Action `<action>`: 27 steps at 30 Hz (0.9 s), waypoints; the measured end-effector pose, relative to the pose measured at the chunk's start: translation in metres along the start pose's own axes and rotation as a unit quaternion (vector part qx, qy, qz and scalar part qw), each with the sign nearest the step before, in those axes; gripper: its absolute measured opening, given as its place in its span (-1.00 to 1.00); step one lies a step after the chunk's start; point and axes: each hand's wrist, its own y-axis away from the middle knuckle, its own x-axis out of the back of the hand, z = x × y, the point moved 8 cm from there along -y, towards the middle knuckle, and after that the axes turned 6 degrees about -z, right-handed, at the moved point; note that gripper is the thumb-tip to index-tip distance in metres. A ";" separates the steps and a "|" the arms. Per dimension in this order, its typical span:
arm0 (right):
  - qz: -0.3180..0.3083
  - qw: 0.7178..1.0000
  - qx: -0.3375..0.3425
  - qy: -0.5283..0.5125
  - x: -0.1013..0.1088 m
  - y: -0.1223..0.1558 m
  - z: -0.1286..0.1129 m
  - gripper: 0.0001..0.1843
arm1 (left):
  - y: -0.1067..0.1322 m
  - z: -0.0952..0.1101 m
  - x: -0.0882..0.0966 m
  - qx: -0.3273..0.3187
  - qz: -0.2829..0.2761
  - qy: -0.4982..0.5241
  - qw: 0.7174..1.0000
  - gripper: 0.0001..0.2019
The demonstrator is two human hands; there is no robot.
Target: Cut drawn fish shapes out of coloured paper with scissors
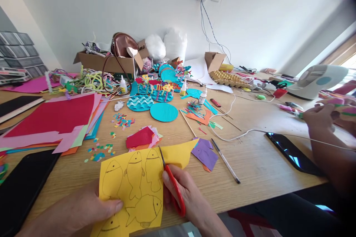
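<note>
Yellow paper [139, 185] with several fish drawn on it in dark pen is held up near the table's front edge. My left hand [91, 207] pinches its lower left side, thumb on top and fingers hidden behind. In my right hand [183, 189] are scissors [175, 190] with red handles. Their blades point away from me and stand at a cut just right of the upper right fish. Beyond the blades a yellow flap [178, 152] bends off to the right, still joined at the top. Purple paper pieces [205, 154] lie to the right of it.
Coloured sheets [52, 118] and a black phone [25, 189] lie at left. Ahead are red scraps [141, 137], a turquoise disc [164, 112] and glue bottles [123, 86]. A pen [226, 161], a white cable [250, 130] and another phone [292, 153] lie right, near another person's hands [322, 118].
</note>
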 end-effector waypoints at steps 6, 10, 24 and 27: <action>0.015 1.000 -0.008 -0.008 0.003 -0.003 0.009 -0.51 | 0.001 0.014 -0.007 0.008 -0.043 0.104 0.994 -0.72; 0.032 0.999 -0.033 0.009 0.010 -0.002 0.009 -0.60 | -0.002 0.016 -0.013 0.019 -0.074 0.148 0.986 -0.67; 0.128 0.799 -0.092 0.581 0.088 -0.011 -0.040 -0.61 | -0.018 0.019 0.022 -0.047 0.193 -0.164 0.966 -0.33; 0.109 0.790 -0.099 0.595 0.090 -0.024 -0.044 -0.60 | -0.014 0.025 0.029 -0.071 0.254 -0.280 0.923 -0.24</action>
